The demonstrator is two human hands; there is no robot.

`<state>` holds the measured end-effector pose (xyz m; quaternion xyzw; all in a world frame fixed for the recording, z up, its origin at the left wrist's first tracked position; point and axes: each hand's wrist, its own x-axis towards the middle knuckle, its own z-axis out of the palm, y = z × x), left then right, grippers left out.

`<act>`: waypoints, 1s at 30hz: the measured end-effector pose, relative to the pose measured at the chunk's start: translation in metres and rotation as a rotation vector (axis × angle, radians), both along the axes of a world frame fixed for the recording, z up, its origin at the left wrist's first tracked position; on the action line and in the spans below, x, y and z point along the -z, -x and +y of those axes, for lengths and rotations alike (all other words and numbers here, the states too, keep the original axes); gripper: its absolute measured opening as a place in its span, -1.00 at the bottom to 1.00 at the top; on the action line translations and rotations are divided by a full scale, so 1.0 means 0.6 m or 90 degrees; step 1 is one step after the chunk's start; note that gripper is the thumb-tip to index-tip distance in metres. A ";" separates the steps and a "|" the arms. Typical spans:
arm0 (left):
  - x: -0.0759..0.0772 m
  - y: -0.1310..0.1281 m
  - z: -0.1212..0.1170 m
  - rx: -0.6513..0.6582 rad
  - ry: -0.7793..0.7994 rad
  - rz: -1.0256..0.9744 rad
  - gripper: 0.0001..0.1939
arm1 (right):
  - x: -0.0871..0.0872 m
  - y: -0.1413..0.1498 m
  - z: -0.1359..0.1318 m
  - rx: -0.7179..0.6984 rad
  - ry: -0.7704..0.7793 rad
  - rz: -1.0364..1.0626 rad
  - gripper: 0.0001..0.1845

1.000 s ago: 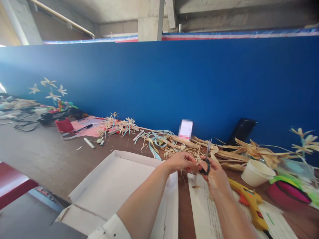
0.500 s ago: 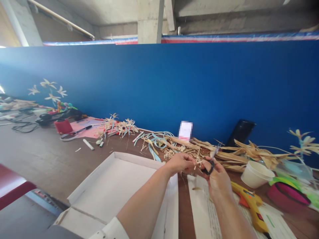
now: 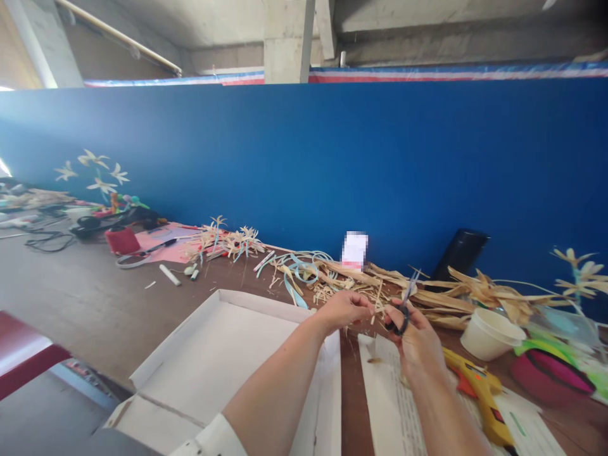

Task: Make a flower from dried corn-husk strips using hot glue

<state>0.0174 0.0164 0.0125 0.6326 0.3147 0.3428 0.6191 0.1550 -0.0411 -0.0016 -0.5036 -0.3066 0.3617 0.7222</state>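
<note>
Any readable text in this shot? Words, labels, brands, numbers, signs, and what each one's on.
Nothing legible to quote.
Upright white card by the blue partition: pixelated, unreadable.
Long paper sheet beside the white box: printed lines, too small and blurred.
Paper under the yellow glue gun: faint print and a green mark, unreadable.
Glue gun: small dark patch on the handle, any lettering too small to tell.

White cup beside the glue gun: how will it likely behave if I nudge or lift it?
The white cup looks thin-walled, so probably light and easily squeezed. Taller sides and an open rim suggest it could tip, then perhaps roll, if pushed high up.
</note>
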 end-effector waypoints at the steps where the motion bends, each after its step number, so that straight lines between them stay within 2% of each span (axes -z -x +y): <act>1: 0.001 0.000 0.000 0.006 0.001 -0.001 -0.83 | 0.001 0.000 0.001 0.003 -0.002 -0.001 -0.50; 9: 0.003 -0.002 -0.002 0.024 0.033 -0.036 -0.70 | 0.006 -0.002 0.003 0.028 0.000 0.019 -0.52; 14: 0.008 -0.003 0.006 -0.037 0.047 -0.058 -0.67 | 0.007 -0.001 0.002 0.017 -0.003 -0.001 -0.53; 21: 0.011 -0.009 0.014 -0.105 0.117 -0.195 -0.65 | -0.004 0.013 -0.002 0.001 0.008 0.004 -0.49; 26: 0.008 -0.004 0.024 -0.176 0.112 -0.259 -0.64 | -0.009 0.017 -0.010 -0.069 0.092 -0.030 -0.46; 30: 0.006 0.001 0.032 -0.225 0.125 -0.307 -0.65 | -0.014 0.020 -0.016 -0.187 0.153 -0.065 -0.47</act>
